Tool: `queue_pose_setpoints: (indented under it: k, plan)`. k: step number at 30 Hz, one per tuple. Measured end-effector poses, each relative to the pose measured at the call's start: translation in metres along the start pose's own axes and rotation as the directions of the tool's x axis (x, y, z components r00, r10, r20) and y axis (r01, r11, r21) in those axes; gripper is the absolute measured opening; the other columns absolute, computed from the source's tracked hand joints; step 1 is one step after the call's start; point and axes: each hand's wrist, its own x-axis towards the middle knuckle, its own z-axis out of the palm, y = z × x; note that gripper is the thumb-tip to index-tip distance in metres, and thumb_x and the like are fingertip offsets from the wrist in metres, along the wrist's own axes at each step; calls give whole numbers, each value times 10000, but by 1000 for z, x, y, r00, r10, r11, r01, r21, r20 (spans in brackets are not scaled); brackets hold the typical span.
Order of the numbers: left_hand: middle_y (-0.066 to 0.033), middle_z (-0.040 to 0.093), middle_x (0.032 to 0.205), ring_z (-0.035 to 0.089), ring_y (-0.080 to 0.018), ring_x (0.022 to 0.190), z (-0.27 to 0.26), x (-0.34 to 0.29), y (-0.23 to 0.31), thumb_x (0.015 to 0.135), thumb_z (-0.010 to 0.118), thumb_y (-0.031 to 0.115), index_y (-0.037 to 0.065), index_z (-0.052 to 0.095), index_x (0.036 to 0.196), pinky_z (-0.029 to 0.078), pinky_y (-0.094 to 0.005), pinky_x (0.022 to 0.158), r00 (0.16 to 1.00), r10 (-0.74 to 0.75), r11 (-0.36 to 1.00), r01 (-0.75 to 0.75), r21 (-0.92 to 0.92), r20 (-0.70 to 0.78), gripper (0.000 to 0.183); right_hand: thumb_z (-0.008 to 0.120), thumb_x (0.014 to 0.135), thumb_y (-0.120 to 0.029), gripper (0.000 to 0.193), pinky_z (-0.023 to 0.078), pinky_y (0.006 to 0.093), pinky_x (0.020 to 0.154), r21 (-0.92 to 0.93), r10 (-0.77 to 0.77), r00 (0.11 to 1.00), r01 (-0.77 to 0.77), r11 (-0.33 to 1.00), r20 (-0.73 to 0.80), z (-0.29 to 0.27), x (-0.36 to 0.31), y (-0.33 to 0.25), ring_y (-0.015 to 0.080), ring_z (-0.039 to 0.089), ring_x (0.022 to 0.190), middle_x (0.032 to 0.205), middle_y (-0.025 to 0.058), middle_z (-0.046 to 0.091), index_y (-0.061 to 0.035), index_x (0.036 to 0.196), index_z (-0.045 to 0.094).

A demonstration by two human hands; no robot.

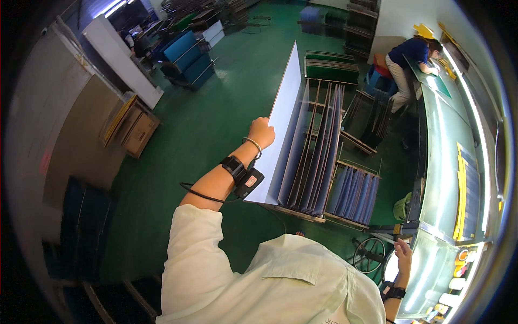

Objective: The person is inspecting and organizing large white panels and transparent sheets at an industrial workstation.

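Observation:
My left hand [262, 133] is closed on the left edge of a large, thin, pale sheet [280, 113]. The sheet stands upright and slightly tilted at the left side of a rack [302, 215] of dark upright panels [318, 156]. A bracelet and a black strap with a small box and cable sit on that forearm. Down at the lower right, my right hand [403, 254] hangs beside the lit bench [431, 205]. Its fingers are loosely stretched, and I see nothing in them.
A smaller rack of bluish panels [353, 194] stands right of the big one, with a green basket [402, 206] beyond. A spoked wheel [369, 255] is by the bench. Another person [407, 59] leans over the bench's far end. Cardboard boxes [137, 129] stand left.

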Motion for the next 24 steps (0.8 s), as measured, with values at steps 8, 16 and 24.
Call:
queue_pose_setpoints:
  k: [8, 16, 24]
  plan:
    - [-253, 577, 842, 549, -411, 831, 69, 83, -7, 667, 520, 121, -22, 565, 760, 453, -442, 742, 986, 148, 988, -151, 38, 77, 176, 556, 831, -209, 349, 439, 243, 730, 69, 102, 979, -91, 993, -178, 8, -19, 9, 127, 561, 855, 954, 65, 619, 27, 1087, 549]
    - [-179, 326, 1330, 347, -303, 1199, 176, 68, 52, 871, 343, 510, -25, 227, 1323, 284, -380, 984, 878, -20, 965, 142, -221, 478, 710, 554, 831, -175, 291, 446, 267, 790, 311, 260, 902, -151, 938, -346, -1, -65, 105, 148, 582, 871, 951, 83, 635, -8, 1069, 558]
    - [-216, 445, 1227, 405, -349, 1152, 244, 88, 59, 832, 351, 589, -123, 387, 1194, 331, -368, 958, 976, -63, 996, 49, 74, 207, 800, 575, 735, -203, 206, 476, 354, 702, 280, 465, 359, -461, 842, -809, 14, -243, 210, 303, 605, 787, 807, 150, 627, -42, 847, 639]
